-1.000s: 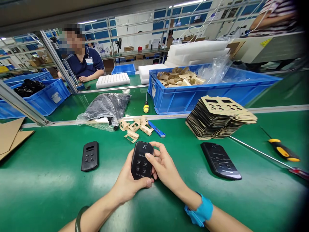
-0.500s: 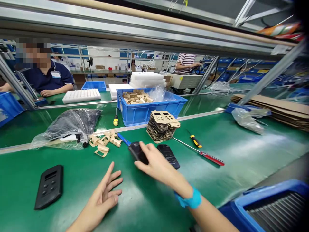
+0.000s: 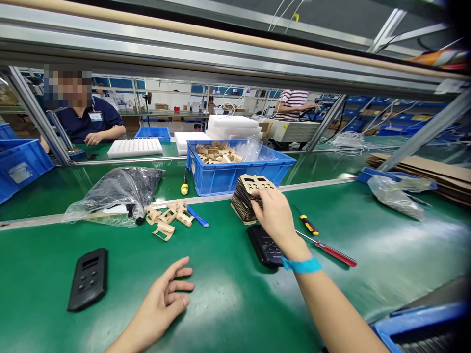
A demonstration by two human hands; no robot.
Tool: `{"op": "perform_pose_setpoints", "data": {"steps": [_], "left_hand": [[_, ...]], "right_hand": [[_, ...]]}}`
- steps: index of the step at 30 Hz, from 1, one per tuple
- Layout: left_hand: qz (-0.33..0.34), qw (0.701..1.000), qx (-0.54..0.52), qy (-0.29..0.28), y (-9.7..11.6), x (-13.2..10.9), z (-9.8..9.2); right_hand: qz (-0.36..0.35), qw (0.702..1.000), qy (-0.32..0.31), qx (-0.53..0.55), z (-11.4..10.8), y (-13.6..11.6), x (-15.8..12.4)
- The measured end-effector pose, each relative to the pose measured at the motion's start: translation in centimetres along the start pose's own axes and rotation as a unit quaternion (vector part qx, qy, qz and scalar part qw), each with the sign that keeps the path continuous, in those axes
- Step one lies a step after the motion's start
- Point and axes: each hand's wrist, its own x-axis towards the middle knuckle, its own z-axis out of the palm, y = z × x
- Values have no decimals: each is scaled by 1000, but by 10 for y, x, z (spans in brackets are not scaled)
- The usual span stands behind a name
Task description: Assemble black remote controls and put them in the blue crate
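Note:
My right hand (image 3: pixel 274 213), with a blue band at the wrist, is over the front of a stack of tan die-cut card sheets (image 3: pixel 243 201). Its thumb and forefinger are apart at the stack's upper edge; the other fingertips are partly hidden. Below that hand lies a black button-panel housing (image 3: pixel 263 245), partly covered by the wrist; whether it is one piece or two stacked, I cannot tell. My left hand (image 3: pixel 167 294) hovers above the green bench, fingers spread and holding nothing. Farther left, another black housing (image 3: pixel 88 279) with a display slot and several buttons lies face up.
Folded tan card pieces (image 3: pixel 169 218) lie beside a blue cutter (image 3: pixel 197 216) and a clear bag of black parts (image 3: pixel 117 193). Behind the stack stands a blue bin (image 3: pixel 235 174). A red-handled screwdriver (image 3: pixel 334 254) and a yellow-black one (image 3: pixel 309 224) lie right. A co-worker (image 3: pixel 97 122) sits opposite.
My right hand has let go of the black housing it held and moved right to the card stack. My left hand stays spread in nearly the same place. The view has shifted slightly.

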Motion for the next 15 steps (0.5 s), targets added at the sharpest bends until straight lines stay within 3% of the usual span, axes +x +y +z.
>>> {"op": "perform_pose_setpoints", "data": {"steps": [5,11,13,15], "left_hand": [[-12,999,-30,9,-1,4,-9],[-6,998,-61,30,4,6,-11],[-9,996,-70,48,12,6,-10],[-3,994,-76,79,21,7,-10]], "right_hand": [[-34,999,35,10,4,8,35],[-67,993,89,43,-11,-2,26],[-77,981,134,121,-17,-18,17],[-75,948,143,273,-18,-41,6]]}}
